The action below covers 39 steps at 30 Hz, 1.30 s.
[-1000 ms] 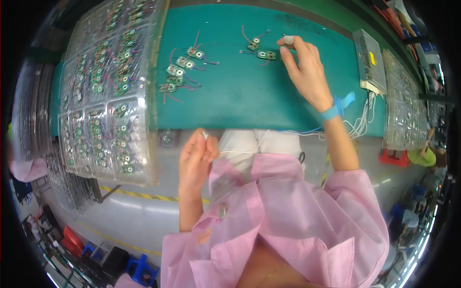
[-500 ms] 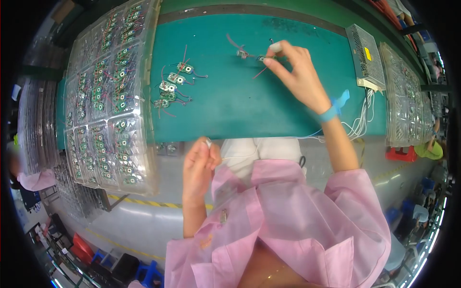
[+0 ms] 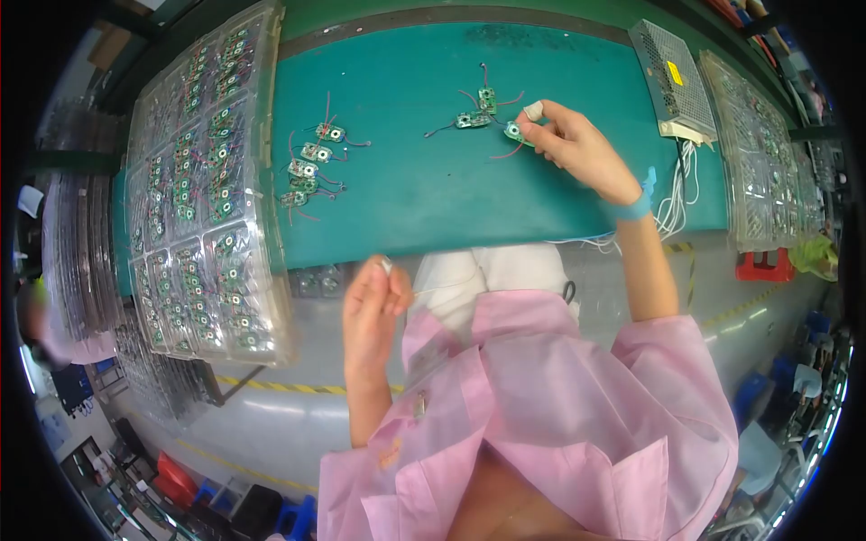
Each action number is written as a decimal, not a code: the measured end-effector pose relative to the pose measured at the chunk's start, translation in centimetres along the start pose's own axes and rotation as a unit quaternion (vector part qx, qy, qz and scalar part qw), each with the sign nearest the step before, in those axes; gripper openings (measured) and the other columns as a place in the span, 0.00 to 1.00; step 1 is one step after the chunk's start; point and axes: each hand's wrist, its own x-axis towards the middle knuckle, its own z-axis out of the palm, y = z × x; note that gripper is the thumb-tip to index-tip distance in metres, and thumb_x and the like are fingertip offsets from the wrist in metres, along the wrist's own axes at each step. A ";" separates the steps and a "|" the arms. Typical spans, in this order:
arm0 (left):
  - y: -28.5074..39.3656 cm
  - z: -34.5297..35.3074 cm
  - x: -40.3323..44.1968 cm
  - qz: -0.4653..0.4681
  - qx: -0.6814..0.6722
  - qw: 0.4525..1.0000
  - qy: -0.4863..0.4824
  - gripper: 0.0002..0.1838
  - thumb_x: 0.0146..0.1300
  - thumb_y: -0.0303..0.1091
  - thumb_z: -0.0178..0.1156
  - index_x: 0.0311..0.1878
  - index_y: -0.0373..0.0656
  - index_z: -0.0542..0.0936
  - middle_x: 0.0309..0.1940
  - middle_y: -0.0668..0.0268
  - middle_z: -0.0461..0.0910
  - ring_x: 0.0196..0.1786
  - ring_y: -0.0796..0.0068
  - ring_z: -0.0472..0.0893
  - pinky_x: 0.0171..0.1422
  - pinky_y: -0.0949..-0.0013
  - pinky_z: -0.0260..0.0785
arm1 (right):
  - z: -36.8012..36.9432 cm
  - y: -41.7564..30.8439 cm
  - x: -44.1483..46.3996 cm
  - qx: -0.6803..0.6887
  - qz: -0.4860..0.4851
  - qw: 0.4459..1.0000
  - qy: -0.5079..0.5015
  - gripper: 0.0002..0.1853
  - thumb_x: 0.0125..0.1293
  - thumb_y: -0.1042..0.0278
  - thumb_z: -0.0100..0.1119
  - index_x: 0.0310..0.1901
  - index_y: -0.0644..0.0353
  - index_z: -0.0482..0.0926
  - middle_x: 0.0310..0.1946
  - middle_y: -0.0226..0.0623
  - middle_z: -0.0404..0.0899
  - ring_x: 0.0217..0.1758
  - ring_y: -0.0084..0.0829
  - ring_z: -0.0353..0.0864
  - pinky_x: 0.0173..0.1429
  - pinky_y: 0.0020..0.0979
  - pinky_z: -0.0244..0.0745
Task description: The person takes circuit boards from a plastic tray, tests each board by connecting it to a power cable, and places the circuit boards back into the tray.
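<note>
My right hand [image 3: 577, 149] is over the green mat, thumb and index finger pinched on the edge of a small circuit board [image 3: 512, 131] with a red wire. A white cover sits on its index fingertip, and a blue band circles the wrist. Just left of it lie two more wired circuit boards, one upper [image 3: 487, 97] and one lower [image 3: 471, 120]. My left hand [image 3: 370, 298] is closed in front of the mat's near edge, above my lap. Something white shows at its fingertips, and a thin pale cord runs beside it; what it holds is unclear.
Several wired boards [image 3: 311, 162] lie in a slanting row on the mat [image 3: 397, 180]. Clear plastic trays [image 3: 257, 234] filled with boards stand at left, more trays [image 3: 753, 162] at right. A perforated metal power supply [image 3: 672, 77] with white cables [image 3: 677, 194] sits at the right.
My right hand has moved right and slightly nearer with a board in its pinch. The two boards beside it now show more clearly. My left hand is nearly unmoved; the view has shifted slightly.
</note>
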 end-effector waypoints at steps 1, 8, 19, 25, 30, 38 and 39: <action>-0.1 -0.1 0.0 0.001 0.003 1.000 -0.003 0.11 0.73 0.36 0.44 0.35 0.43 0.69 0.24 0.71 0.66 0.25 0.84 0.59 0.32 0.81 0.54 | -0.4 -0.1 -0.2 0.040 0.013 0.999 -0.008 0.12 0.66 0.58 0.55 0.37 0.59 0.76 0.20 0.26 0.70 0.21 0.16 0.63 0.25 0.19 0.59; 0.4 1.3 0.3 0.047 0.107 0.993 0.026 0.10 0.71 0.35 0.47 0.34 0.42 0.72 0.29 0.68 0.71 0.30 0.79 0.69 0.37 0.78 0.61 | -1.1 1.2 -1.2 0.009 0.012 1.000 -0.002 0.12 0.66 0.59 0.54 0.35 0.59 0.77 0.19 0.25 0.69 0.21 0.15 0.62 0.24 0.18 0.57; -0.8 6.4 7.0 0.324 0.629 0.692 -0.145 0.04 0.62 0.30 0.56 0.35 0.39 0.75 0.51 0.58 0.77 0.54 0.61 0.75 0.56 0.62 0.66 | 0.1 2.5 -2.6 0.025 0.003 1.000 0.004 0.11 0.66 0.59 0.54 0.35 0.59 0.77 0.18 0.24 0.68 0.21 0.15 0.61 0.23 0.19 0.51; -3.0 6.1 9.8 0.300 0.629 0.705 -0.130 0.06 0.63 0.30 0.55 0.33 0.38 0.76 0.44 0.60 0.79 0.60 0.61 0.73 0.58 0.62 0.64 | 0.0 3.2 -2.9 0.081 -0.011 0.997 0.017 0.11 0.67 0.59 0.54 0.34 0.58 0.77 0.20 0.24 0.70 0.21 0.14 0.62 0.23 0.17 0.55; -2.8 5.7 9.8 0.284 0.620 0.722 -0.116 0.06 0.61 0.32 0.58 0.33 0.39 0.76 0.48 0.59 0.78 0.56 0.58 0.75 0.57 0.60 0.66 | -0.1 3.2 -3.0 0.259 0.018 0.966 -0.001 0.10 0.67 0.61 0.55 0.36 0.59 0.76 0.23 0.26 0.72 0.22 0.14 0.66 0.24 0.16 0.60; -2.3 5.7 9.1 0.309 0.541 0.776 -0.096 0.06 0.65 0.30 0.54 0.34 0.39 0.76 0.39 0.63 0.78 0.52 0.65 0.75 0.51 0.67 0.66 | 1.3 2.6 -4.9 0.558 0.064 0.827 0.003 0.07 0.66 0.68 0.56 0.42 0.62 0.75 0.30 0.33 0.79 0.25 0.17 0.75 0.24 0.18 0.64; -2.1 5.9 8.6 0.308 0.543 0.776 -0.095 0.06 0.65 0.30 0.54 0.34 0.39 0.76 0.39 0.63 0.78 0.52 0.65 0.75 0.51 0.67 0.66 | 1.8 2.3 -5.0 0.559 0.065 0.826 0.002 0.07 0.66 0.68 0.56 0.42 0.62 0.75 0.30 0.33 0.79 0.25 0.17 0.75 0.24 0.18 0.64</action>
